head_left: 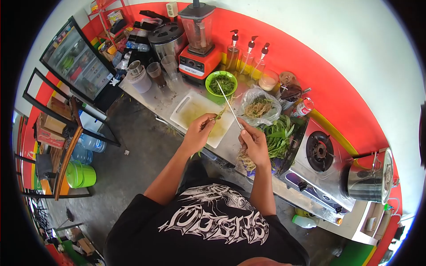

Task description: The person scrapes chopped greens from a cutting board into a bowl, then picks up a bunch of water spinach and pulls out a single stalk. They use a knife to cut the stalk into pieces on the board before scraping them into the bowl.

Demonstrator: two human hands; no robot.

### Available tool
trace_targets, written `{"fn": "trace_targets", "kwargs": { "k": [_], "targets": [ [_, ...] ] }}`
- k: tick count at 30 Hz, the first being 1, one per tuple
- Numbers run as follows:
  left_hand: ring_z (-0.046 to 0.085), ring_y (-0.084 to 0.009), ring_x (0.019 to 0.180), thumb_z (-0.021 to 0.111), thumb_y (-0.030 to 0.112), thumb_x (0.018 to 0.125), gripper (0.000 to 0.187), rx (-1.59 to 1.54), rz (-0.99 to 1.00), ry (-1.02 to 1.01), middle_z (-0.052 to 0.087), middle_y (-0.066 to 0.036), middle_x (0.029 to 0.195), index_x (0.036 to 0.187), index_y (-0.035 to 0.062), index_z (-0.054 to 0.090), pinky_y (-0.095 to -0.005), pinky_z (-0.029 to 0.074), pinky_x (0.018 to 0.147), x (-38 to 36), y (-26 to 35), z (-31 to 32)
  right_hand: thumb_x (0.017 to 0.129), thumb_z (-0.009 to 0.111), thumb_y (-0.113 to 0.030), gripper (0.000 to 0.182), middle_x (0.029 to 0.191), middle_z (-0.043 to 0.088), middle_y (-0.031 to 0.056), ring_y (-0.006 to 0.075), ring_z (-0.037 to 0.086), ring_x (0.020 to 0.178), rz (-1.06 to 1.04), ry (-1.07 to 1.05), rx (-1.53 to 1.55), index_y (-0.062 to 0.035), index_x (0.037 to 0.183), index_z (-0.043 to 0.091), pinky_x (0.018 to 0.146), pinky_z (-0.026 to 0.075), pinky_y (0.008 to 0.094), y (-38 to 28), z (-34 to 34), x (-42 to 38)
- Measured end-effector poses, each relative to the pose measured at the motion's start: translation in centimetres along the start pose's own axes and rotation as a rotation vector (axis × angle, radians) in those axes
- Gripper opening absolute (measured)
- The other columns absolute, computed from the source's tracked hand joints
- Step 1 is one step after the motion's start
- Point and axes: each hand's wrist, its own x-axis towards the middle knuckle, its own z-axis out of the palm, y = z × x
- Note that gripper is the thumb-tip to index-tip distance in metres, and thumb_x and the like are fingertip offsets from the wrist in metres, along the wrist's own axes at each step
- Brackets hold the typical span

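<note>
There is one view only, from a camera worn on the person's head. It looks steeply down and forward over the black shirt (pixel 208 221) and both forearms to the worktop (pixel 166 99) just ahead. The lens is a wide fisheye: the picture sits in a round frame with dark corners, and straight edges bend. The worktop runs slantwise from upper left to lower right, close beneath the camera, with the red wall (pixel 337 95) behind it and the floor (pixel 133 150) at left.
</note>
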Motion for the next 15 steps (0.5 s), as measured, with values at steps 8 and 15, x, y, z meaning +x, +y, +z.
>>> {"fn": "trace_targets", "kwargs": {
  "k": [8, 15],
  "targets": [
    [0.047, -0.0053, 0.072, 0.058, 0.01, 0.102, 0.023, 0.082, 0.073, -0.247, 0.058, 0.001, 0.082, 0.118, -0.0028, 0.068, -0.024, 0.039, 0.063, 4.4, 0.4, 1.7, 0.103, 0.064, -0.02, 0.055, 0.073, 0.051, -0.004, 0.0053, 0.043, 0.065, 0.048, 0.084, 0.018, 0.0059, 0.148, 0.047, 0.059, 0.037, 0.024, 0.8, -0.9, 1.5],
    [0.052, -0.0061, 0.075, 0.059, 0.011, 0.101, 0.023, 0.164, 0.168, -0.416, 0.064, 0.0, 0.088, 0.118, -0.0021, 0.068, -0.025, 0.043, 0.066, 8.7, 1.2, 3.2, 0.102, 0.065, -0.018, 0.051, 0.074, 0.057, 0.0004, 0.0054, 0.047, 0.061, 0.022, 0.201, 0.02, 0.0094, 0.142, 0.051, 0.055, 0.038, 0.0229, -0.3, -2.2, 2.6]
  ]
}}
